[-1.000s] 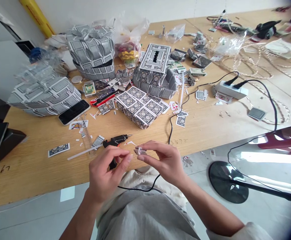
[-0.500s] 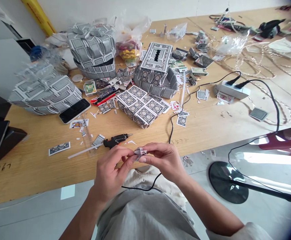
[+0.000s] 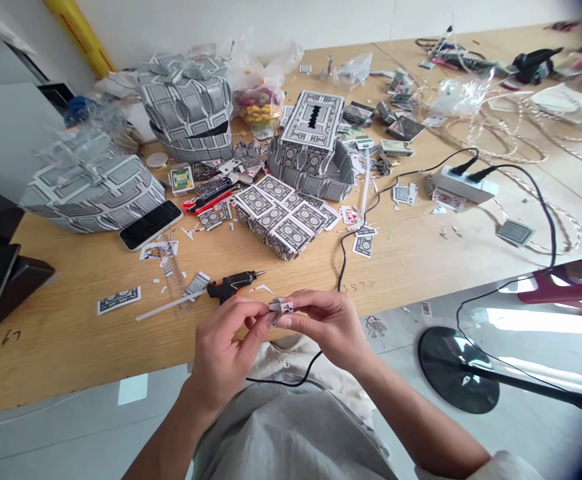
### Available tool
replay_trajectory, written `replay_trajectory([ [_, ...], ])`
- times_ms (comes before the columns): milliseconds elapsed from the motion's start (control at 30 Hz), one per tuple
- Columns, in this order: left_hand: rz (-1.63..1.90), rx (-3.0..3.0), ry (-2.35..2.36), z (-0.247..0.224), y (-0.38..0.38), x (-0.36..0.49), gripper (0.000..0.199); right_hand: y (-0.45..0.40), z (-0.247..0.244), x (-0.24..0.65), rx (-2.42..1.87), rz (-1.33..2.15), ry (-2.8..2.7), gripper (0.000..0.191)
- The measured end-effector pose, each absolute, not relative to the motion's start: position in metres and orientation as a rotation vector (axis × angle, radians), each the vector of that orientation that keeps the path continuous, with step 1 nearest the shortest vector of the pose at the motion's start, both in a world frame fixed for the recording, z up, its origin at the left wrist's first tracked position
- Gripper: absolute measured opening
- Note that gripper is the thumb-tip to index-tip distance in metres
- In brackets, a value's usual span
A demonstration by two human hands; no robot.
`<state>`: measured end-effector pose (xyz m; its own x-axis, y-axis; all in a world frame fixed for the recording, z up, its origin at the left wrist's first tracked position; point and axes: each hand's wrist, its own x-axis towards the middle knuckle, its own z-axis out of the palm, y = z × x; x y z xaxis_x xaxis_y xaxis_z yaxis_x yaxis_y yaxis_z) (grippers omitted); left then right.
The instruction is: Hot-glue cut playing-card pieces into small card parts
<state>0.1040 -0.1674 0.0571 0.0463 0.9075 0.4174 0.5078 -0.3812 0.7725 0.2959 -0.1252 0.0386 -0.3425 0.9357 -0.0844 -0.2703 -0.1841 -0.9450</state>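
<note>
A small folded piece of playing card (image 3: 281, 307), with a black 4 showing, is pinched between both hands at the table's front edge. My left hand (image 3: 231, 343) grips its left side between thumb and fingers. On its right side, the thumb and forefinger of my right hand (image 3: 333, 327) are closed. Just beyond the left hand lies a black glue gun (image 3: 231, 285), its nozzle pointing right. Farther back is a box covered in patterned cards (image 3: 281, 217).
Woven card baskets (image 3: 91, 187) stand at the left, near a phone (image 3: 151, 225). A slotted card box (image 3: 315, 120) rests in an open basket. A black cable runs from the white power strip (image 3: 465, 185) past my hands. Loose cards and scraps lie around.
The view has shifted slightly, so the table items appear a little lower. Both hands keep their pinch on the folded card piece, which is turned slightly.
</note>
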Motion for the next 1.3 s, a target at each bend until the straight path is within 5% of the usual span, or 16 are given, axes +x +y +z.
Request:
replay_trajectory([
  [933, 1.162, 1.694, 1.589, 0.053, -0.168, 0.094, 0.012, -0.124, 0.03, 0.3, -0.818, 1.718, -1.09, 0.036],
  [1067, 1.246, 1.53, 1.706, 0.051, -0.161, 0.074, 0.02, -0.11, 0.03, 0.324, -0.956, 1.556, -1.112, 0.027],
  [1300, 1.23, 1.437, 1.883, 0.05, -0.14, 0.03, 0.033, -0.062, 0.003, 0.388, -1.269, 1.029, -1.217, 0.038],
])
